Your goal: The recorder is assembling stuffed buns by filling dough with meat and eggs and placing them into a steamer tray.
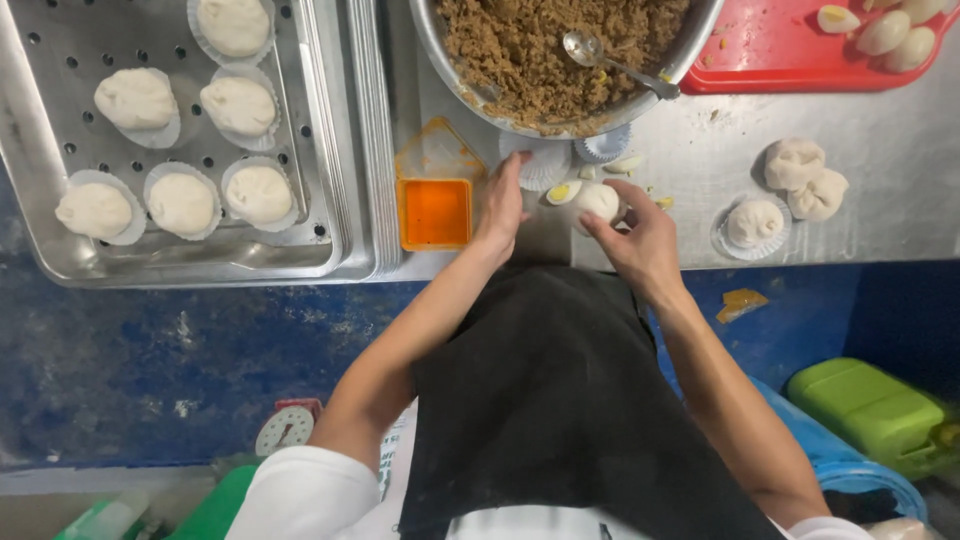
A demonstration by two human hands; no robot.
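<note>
grip: my right hand [640,240] closes its fingers on a dough ball [597,200] at the steel table [880,170] edge below the filling bowl [440,45], left hand [500,205] flat and open beside paper cups [545,160]; i'd judge best cupped lightly, seam kept closed.

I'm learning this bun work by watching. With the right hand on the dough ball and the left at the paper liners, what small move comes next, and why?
Probably the left hand pulls one paper liner free and the right hand sets the dough ball on it: the buns on the perforated tray each sit in a liner, and this one has none.
</note>
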